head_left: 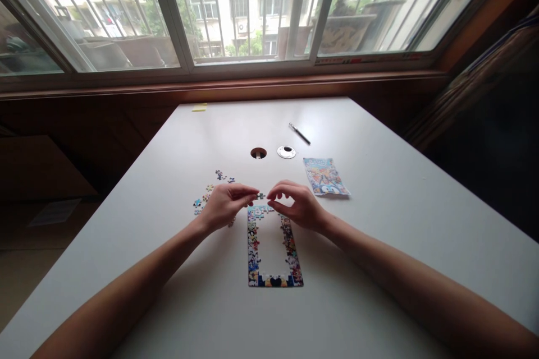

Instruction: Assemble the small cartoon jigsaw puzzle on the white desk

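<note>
Fingers [248, 190] of the left hand [223, 205] pinch a knobbed piece [261, 196], the right hand's [302, 206] narrowly parted.

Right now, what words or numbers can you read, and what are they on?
None that I can read for sure.
Picture sheet: big pale letters along the top, too blurred to read.
Puzzle border: pale shapes on the blue top pieces, maybe letters, too small to tell.
Pen: no writing I can make out.
</note>
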The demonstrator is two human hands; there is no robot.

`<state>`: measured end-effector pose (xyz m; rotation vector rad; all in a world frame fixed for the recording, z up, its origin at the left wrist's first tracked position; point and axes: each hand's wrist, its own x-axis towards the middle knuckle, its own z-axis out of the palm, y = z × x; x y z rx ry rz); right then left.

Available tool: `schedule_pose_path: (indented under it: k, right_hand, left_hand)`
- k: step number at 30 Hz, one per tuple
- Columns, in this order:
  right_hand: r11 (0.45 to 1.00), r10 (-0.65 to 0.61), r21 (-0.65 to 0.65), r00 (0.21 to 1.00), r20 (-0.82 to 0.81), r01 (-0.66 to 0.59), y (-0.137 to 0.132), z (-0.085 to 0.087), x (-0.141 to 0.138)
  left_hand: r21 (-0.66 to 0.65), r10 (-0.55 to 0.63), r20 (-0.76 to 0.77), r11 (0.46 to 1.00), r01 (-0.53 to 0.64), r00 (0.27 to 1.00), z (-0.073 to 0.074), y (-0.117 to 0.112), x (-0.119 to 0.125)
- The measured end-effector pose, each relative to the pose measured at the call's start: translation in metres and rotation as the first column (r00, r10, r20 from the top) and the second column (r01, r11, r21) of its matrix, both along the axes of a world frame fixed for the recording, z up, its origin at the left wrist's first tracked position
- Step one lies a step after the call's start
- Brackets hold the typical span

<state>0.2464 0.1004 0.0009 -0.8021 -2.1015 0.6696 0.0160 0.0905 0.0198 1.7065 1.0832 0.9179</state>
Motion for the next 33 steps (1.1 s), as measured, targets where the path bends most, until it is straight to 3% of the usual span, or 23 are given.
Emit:
schedule_pose_path:
  k: [6,12,16,19,22,24,30,33]
  right_hand:
    - [0.997,-0.080,-0.004,0.997,0.004,0.080,0.001,-0.001,0.000]
    - [0.999,-0.039,-0.014,0.999,0.015,0.040,0.002,-0.003,0.000]
    - [0.999,-0.043,-0.005,0.999,0.008,0.043,0.002,-0.006,0.000]
    - [1.000,-0.016,-0.010,1.000,0.019,0.016,0.005,-0.008,0.003]
    - [0.998,0.041,-0.039,0.997,0.062,-0.039,0.008,-0.007,0.007]
    - [0.996,0.077,-0.060,0.993,0.092,-0.071,0.009,-0.006,0.010]
    - [0.987,0.145,-0.090,0.978,0.150,-0.133,0.008,-0.003,0.012]
    - [0.985,0.159,-0.095,0.973,0.169,-0.144,0.009,-0.004,0.012]
  left_hand:
    - [0.025,-0.031,-0.008,0.999,0.031,0.999,0.000,-0.001,0.006]
    - [0.042,-0.034,-0.016,0.999,0.034,0.999,-0.010,-0.001,0.006]
    - [0.023,-0.051,-0.022,0.998,0.051,0.998,-0.010,-0.001,0.007]
    - [0.148,-0.023,-0.103,0.988,0.039,0.994,-0.009,-0.003,0.006]
    - [0.440,0.096,-0.221,0.898,0.012,0.971,-0.012,-0.005,0.001]
    - [0.548,0.124,-0.266,0.835,0.044,0.956,-0.017,-0.008,-0.003]
    - [0.606,0.014,-0.459,0.736,0.302,0.888,-0.026,-0.012,-0.009]
    - [0.617,0.005,-0.504,0.702,0.356,0.864,-0.027,-0.012,-0.008]
